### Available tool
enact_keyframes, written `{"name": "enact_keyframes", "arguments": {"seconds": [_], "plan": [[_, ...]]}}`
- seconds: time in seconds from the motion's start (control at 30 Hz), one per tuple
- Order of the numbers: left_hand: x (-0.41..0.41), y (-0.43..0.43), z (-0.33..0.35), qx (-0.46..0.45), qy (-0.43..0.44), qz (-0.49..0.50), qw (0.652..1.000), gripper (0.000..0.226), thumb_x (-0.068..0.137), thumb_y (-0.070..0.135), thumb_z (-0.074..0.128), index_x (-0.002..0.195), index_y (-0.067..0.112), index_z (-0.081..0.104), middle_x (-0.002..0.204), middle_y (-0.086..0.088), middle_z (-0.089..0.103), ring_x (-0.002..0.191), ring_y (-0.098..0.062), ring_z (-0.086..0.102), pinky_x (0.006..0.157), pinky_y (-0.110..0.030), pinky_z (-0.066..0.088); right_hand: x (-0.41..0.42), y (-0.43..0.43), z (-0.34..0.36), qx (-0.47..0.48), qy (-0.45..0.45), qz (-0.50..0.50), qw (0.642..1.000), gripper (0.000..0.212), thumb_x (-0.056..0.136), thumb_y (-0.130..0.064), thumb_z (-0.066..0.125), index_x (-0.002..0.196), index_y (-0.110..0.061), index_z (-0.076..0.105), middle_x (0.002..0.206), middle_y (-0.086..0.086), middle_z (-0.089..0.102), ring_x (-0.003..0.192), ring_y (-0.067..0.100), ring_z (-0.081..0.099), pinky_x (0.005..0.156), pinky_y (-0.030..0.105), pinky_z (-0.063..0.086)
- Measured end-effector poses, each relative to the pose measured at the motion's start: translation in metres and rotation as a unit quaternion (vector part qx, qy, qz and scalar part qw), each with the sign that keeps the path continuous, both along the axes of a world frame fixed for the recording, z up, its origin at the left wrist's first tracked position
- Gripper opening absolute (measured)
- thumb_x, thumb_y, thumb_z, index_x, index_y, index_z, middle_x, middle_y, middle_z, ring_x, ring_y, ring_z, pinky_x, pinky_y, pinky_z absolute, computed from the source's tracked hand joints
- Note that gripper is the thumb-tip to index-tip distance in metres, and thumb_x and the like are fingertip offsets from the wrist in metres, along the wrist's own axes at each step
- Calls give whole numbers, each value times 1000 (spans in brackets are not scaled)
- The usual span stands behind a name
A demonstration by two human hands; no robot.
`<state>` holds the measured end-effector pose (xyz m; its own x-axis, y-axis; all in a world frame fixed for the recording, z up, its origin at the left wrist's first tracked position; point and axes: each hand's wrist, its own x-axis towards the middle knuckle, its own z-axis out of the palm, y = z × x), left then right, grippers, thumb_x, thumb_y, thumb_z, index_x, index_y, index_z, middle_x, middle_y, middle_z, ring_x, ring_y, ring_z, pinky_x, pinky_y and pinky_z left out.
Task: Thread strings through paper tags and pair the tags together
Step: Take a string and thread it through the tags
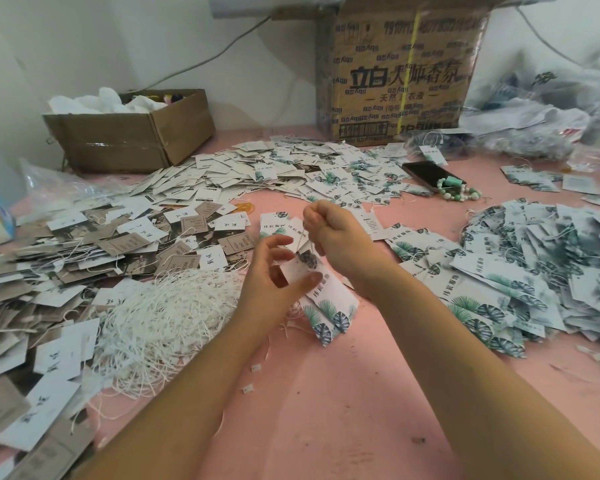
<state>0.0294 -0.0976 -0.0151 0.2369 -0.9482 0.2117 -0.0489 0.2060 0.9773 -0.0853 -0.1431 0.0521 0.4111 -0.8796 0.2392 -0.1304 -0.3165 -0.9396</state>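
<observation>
Tags (333, 301) between left fingers (313, 279), string (307, 236) above

Soft, even light fills the pink table top (326, 410), bright, with barely a shadow. The left hand (264, 282) smears with motion, as do the leaf-printed white paper tags (329, 303) it pinches. Wide-angle bending bows the tall printed cardboard box (395, 81); crumpled clear plastic bags (541, 112) at far right turn hazy.

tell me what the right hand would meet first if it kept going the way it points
Probably the far heap of tags beyond the right hand; height above the table is unclear.
</observation>
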Motion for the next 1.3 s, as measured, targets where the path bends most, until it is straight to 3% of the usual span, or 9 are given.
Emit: {"name": "enact_keyframes", "arguments": {"seconds": [0.13, 0.3, 0.43, 0.57, 0.8, 0.97, 1.1, 1.2, 1.3], "plan": [[1, 0, 1, -20, 67, -32, 997, 39, 61, 14, 80, 93, 34, 66, 85, -5, 71, 78, -15, 66, 67, -26, 54, -9, -8, 0, 11, 3, -45, 999, 25, 100, -16, 35, 76, -15, 44, 66, 0, 40, 58, 12, 36, 54, 24, 34], [7, -4, 7, -41, 166, -6, 985, 40, 56, 7, 74, 93, 19, 63, 80, 2, 74, 76, -9, 70, 64, -19, 54, -26, -18, 0, 89, -17, -34, 995, 24, 98, -8, 38, 77, -10, 49, 72, 4, 57, 65, 16, 54, 68, 29, 50], [4, -3, 12, -51, 234, -8, 971, 39, 58, 5, 71, 94, 16, 63, 82, 0, 75, 78, -10, 70, 63, -20, 54, -27, -15, -5, 140, -44, 52, 988, 18, 92, -3, 50, 75, -7, 53, 66, 4, 59, 53, 7, 57, 48, 16, 48], [4, -1, 15, -54, 239, 6, 969, 42, 58, 6, 71, 98, 15, 62, 83, 1, 74, 78, -10, 70, 63, -21, 55, -27, -13, -7, 183, -48, 101, 977, 14, 91, -2, 51, 80, -7, 57, 71, 11, 59, 53, 13, 56, 39, 17, 44], [5, -2, 12, -40, 204, 58, 977, 41, 58, 10, 75, 97, 18, 63, 86, 0, 74, 83, -14, 70, 65, -25, 56, -33, -18, -6, 224, -37, 131, 965, 23, 93, -20, 49, 90, -4, 65, 84, 10, 66, 74, 19, 62, 63, 26, 53], [4, -2, 8, -47, 133, 55, 988, 37, 60, 20, 75, 95, 26, 63, 86, 7, 73, 86, -13, 68, 72, -29, 58, -31, -16, 0, 126, 69, 76, 987, 9, 83, 1, 62, 90, -3, 64, 92, 14, 68, 80, 21, 65, 78, 33, 56], [1, 1, 4, -41, 25, 36, 998, 37, 68, 35, 73, 101, 36, 55, 88, 12, 65, 77, 1, 61, 65, -16, 50, -39, -23, 7, 64, 153, -45, 985, 15, 85, 0, 58, 82, -15, 59, 80, -1, 62, 68, 9, 60, 49, 18, 50], [-1, 3, 0, -27, -151, 23, 988, 29, 78, 22, 74, 94, 39, 56, 89, 11, 60, 75, 4, 53, 65, -13, 43, -55, -34, 3, -9, 324, -109, 940, 22, 88, 3, 45, 100, -5, 61, 92, 4, 61, 75, 14, 55, 64, 22, 47], [-4, 3, -2, -81, -354, -11, 932, 22, 80, 10, 71, 89, 29, 64, 89, 7, 60, 80, -4, 50, 72, -17, 36, -67, -38, -4, 7, 483, -120, 867, 23, 91, -3, 39, 108, 2, 54, 100, 15, 60, 83, 24, 54, 73, 31, 44]]}}
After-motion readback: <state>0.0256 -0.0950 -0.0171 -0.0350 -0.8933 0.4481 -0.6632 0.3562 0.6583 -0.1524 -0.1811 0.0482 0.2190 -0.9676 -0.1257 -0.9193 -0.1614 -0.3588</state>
